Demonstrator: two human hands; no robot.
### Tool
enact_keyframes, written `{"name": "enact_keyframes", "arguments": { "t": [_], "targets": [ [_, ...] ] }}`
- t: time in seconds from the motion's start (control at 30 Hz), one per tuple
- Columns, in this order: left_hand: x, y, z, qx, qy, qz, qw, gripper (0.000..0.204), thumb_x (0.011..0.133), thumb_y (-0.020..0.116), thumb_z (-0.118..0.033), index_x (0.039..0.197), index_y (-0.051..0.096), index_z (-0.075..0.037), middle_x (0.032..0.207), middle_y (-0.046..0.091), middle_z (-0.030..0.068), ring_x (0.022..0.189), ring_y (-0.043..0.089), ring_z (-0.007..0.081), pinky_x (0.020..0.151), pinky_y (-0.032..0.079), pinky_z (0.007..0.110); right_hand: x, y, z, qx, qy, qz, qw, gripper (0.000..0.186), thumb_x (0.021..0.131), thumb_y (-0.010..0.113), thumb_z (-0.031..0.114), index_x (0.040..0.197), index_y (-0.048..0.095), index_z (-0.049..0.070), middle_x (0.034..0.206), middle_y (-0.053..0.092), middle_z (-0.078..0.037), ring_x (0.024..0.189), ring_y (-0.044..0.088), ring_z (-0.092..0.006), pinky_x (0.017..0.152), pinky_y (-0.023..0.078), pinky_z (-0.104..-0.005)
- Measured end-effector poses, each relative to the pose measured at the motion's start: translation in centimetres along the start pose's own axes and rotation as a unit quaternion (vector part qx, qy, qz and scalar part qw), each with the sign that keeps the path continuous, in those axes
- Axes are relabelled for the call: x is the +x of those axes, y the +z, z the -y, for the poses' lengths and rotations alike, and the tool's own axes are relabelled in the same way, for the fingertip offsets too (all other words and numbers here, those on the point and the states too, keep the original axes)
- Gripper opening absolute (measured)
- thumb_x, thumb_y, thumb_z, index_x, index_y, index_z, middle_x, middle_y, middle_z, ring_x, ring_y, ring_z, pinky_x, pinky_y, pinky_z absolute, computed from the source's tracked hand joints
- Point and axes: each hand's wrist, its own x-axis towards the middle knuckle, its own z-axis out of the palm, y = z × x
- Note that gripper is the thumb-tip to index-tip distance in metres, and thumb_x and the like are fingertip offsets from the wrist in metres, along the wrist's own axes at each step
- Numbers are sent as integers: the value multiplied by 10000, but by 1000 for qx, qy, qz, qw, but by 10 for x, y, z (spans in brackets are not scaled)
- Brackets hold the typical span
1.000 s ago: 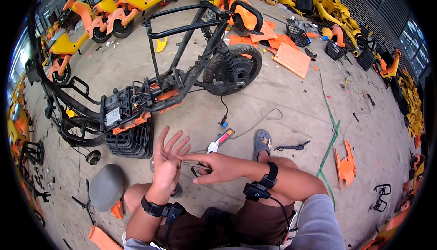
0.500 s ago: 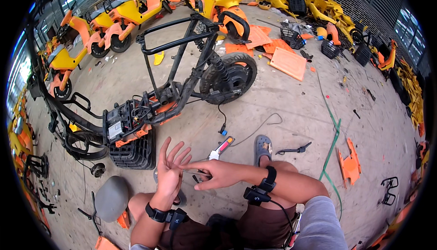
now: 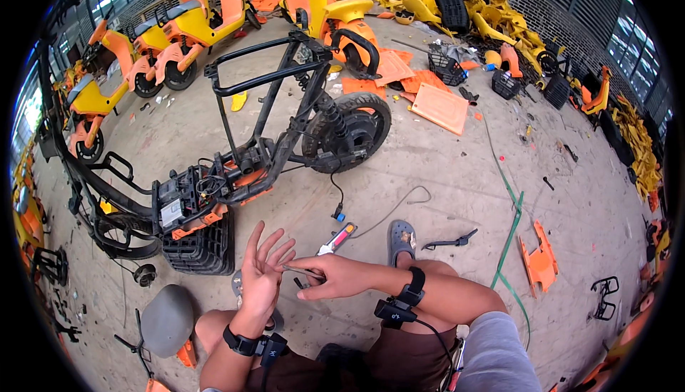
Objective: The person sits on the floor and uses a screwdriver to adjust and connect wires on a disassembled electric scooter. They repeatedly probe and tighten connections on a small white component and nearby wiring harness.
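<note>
My right hand [image 3: 339, 276] is closed round a thin grey metal tool [image 3: 303, 272]; its kind is not plain. A short dark piece shows below the tool, beside the right fingers. My left hand [image 3: 261, 267] is raised, palm turned inward, fingers spread. The tool's tip reaches the base of its fingers; whether it touches the skin I cannot tell. On the floor just beyond the hands lies a slim white device [image 3: 336, 238] with a red and orange panel, a thin grey cable near its end. Past it a black lead ends in a blue-tipped plug [image 3: 338, 215].
A stripped black scooter frame [image 3: 264, 171] stands ahead, with its rear wheel [image 3: 357, 131] and a black basket [image 3: 200, 246] beneath. A grey seat [image 3: 168, 321] lies at left. Orange panels [image 3: 439, 109], a green strap [image 3: 515, 228] and a black bracket [image 3: 451, 240] litter the floor.
The surroundings have shifted slightly left in the picture. The thin metal tool shows more clearly between the hands. My right fingers are drawn in more; the left stays spread.
</note>
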Motion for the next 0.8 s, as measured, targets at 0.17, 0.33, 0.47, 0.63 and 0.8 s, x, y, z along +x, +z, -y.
{"name": "enact_keyframes", "arguments": {
  "t": [0.17,0.33,0.47,0.63,0.8],
  "targets": [
    [-3,-1,-9,18,9,7,1000,1006,593,293,279,1521,204,-98,1462,364,222,1307,464,372,1072,428,452,2,-5,9,-14,-4,-49,999,727,843,692,213,1485,369,108,614,462,1,564,412,-78,536,362,-261],
    [-6,-7,-13,2,21,9,1000,977,591,293,276,1506,231,-61,1470,356,224,1317,454,373,1085,416,450,8,-11,21,28,3,-143,989,769,879,679,171,1527,268,128,625,422,53,568,366,-48,540,330,-228],
    [-8,-9,-16,18,22,16,999,905,593,293,273,1457,307,6,1475,353,220,1324,446,378,1093,409,454,12,-12,20,42,-7,-157,987,815,890,672,148,1550,194,146,633,417,73,573,351,-35,542,318,-216],
    [-9,-9,-17,43,20,23,999,855,589,294,273,1409,374,45,1484,348,209,1335,432,381,1091,412,454,12,-9,24,29,-6,-133,991,848,887,670,143,1560,154,166,613,407,73,559,344,-29,533,320,-216],
    [-9,-4,-17,31,19,14,999,791,596,295,271,1337,469,58,1491,344,209,1339,427,382,1087,417,455,8,-8,28,36,3,-142,989,875,883,676,159,1563,125,170,613,409,69,564,350,-24,537,322,-207]
  ]
}}
